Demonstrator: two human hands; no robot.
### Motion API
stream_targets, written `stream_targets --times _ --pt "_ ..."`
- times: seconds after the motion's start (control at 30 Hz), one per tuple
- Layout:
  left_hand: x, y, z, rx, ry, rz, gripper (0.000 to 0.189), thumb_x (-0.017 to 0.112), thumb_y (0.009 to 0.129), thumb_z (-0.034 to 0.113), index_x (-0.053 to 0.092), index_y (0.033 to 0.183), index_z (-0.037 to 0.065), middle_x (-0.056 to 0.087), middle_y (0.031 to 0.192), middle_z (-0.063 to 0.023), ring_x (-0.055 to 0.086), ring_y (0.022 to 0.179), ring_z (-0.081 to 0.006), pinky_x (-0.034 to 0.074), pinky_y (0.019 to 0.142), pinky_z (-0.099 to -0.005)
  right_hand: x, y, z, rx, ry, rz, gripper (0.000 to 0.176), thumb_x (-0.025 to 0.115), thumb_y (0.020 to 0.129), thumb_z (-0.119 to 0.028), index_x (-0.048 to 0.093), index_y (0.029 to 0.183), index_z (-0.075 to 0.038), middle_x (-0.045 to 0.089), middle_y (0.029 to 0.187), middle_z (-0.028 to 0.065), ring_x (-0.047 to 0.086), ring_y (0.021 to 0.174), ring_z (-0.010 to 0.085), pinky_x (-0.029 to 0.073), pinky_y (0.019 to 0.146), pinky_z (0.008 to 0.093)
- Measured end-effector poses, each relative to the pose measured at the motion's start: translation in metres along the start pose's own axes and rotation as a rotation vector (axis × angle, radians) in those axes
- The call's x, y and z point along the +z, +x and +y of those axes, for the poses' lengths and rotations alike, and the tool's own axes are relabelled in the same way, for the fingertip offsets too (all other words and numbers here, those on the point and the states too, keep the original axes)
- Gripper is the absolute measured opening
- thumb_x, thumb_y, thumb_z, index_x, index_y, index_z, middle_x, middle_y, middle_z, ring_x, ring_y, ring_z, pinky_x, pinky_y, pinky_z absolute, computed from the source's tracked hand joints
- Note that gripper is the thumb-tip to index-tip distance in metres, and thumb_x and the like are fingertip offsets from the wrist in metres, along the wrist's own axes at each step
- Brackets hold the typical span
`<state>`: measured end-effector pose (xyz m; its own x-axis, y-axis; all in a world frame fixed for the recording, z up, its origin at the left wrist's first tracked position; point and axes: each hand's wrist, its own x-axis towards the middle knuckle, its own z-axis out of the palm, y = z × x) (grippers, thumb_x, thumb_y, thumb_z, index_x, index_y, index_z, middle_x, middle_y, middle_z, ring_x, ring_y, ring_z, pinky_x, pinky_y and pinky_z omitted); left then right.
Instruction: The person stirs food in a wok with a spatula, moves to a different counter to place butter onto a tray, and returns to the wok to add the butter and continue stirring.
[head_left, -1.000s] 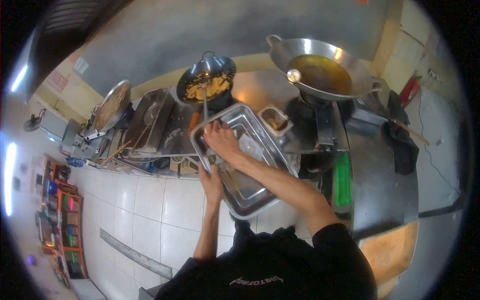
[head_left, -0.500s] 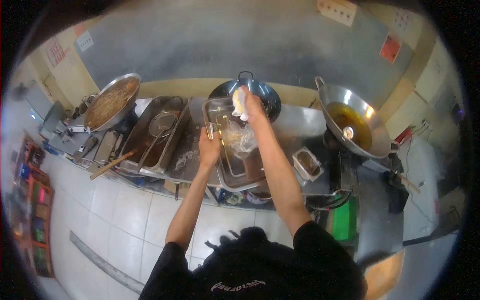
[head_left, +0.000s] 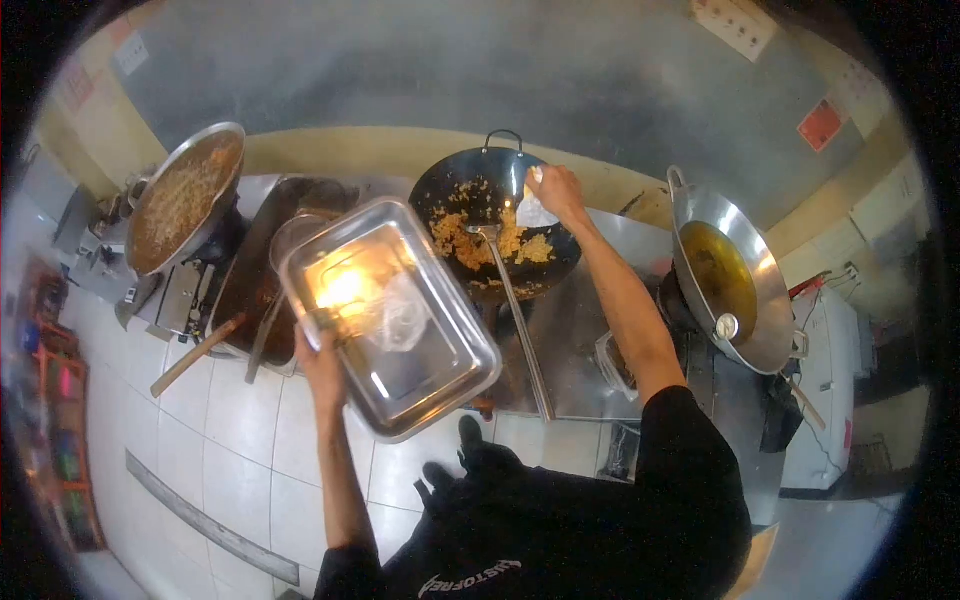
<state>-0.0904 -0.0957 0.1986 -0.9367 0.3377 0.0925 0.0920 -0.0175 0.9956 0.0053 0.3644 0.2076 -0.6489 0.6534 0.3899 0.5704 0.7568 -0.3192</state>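
Left hand (head_left: 320,352) first: it's wrapped tight around the near rim of the steel tray (head_left: 445,365), thumb on top, fingers tucked underneath, so that one is properly clamped. I'm holding the tray up off the counter, tilted a bit, out over the front edge of the stove line and the white floor tiles (head_left: 250,440). A crumpled clear plastic bag (head_left: 400,318) lies in the middle of it, and a big glare bounces off the metal next to that.

Right hand (head_left: 557,190) is stretched out over the far rim of the black wok (head_left: 470,195), fingers bunched together on a white lump (head_left: 533,208). Honestly can't tell what the lump is from up here, it's too small. It hangs just above the yellow fried rice (head_left: 480,238) sitting in the wok. A long-handled spatula (head_left: 520,330) rests with its blade in the rice and its handle running back toward me across the steel counter (head_left: 570,330).

Off to my right is the silver wok (head_left: 700,215) with oil in it and a ladle (head_left: 728,326) sitting inside. To the left of the tray is a deep rectangular pan (head_left: 255,250), partly covered by the tray's corner, then a wide round pan (head_left: 185,195) full of something brown. A wooden handle (head_left: 195,355) sticks out past the counter edge down there.
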Motion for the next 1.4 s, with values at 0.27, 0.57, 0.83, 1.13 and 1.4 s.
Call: stream_targets --times 0.27,0.57,0.83,1.13,1.4 --pt "-0.025 -0.001 -0.01 -0.023 0.068 0.183 0.036 0.047 0.088 0.008 0.047 0.122 -0.003 0.056 0.107 -0.0105 0.052 0.094 -0.0162 0.042 0.083 -0.0279 0.042 0.013 -0.011 -0.199 -0.232 -0.412 0.057 0.041 0.093 -0.049 0.066 0.091 0.002 0.064 0.087 0.0259 0.063 0.086 0.0399 0.048 0.078 0.0498" --pt "-0.034 -0.015 -0.028 -0.093 0.086 0.246 0.038 0.047 0.089 0.009 0.045 0.125 -0.004 0.055 0.112 -0.0134 0.052 0.099 -0.0196 0.042 0.086 -0.0317 0.028 0.026 0.018 -0.523 0.148 -0.59 0.057 0.062 0.082 -0.051 0.058 0.112 -0.002 0.062 0.104 0.0231 0.059 0.096 0.0385 0.045 0.084 0.0428" --pt "-0.054 -0.026 -0.057 -0.077 0.06 0.25 0.043 0.048 0.089 0.011 0.043 0.129 -0.005 0.053 0.119 -0.0162 0.051 0.104 -0.0223 0.04 0.091 -0.0331 0.03 0.033 0.02 -0.47 0.051 -0.542 0.042 0.055 0.09 -0.037 0.063 0.105 0.001 0.063 0.099 0.0236 0.06 0.095 0.0356 0.045 0.083 0.0416" --pt "-0.091 -0.019 -0.065 -0.161 -0.002 0.232 0.037 0.046 0.087 0.008 0.048 0.122 -0.005 0.056 0.111 -0.0149 0.051 0.101 -0.0212 0.039 0.09 -0.032 0.007 0.043 -0.001 -0.446 0.004 -0.508 0.035 0.048 0.095 -0.028 0.061 0.108 0.002 0.063 0.103 0.0223 0.06 0.092 0.0375 0.046 0.081 0.0405" --pt "-0.114 -0.002 -0.071 -0.117 -0.051 0.181 0.033 0.051 0.09 0.012 0.05 0.12 -0.001 0.059 0.103 -0.007 0.053 0.089 -0.0128 0.044 0.077 -0.0258 -0.017 0.045 -0.014 -0.431 0.068 -0.391 0.036 0.047 0.096 -0.029 0.06 0.112 0.001 0.062 0.114 0.0174 0.057 0.106 0.0287 0.042 0.093 0.0353"
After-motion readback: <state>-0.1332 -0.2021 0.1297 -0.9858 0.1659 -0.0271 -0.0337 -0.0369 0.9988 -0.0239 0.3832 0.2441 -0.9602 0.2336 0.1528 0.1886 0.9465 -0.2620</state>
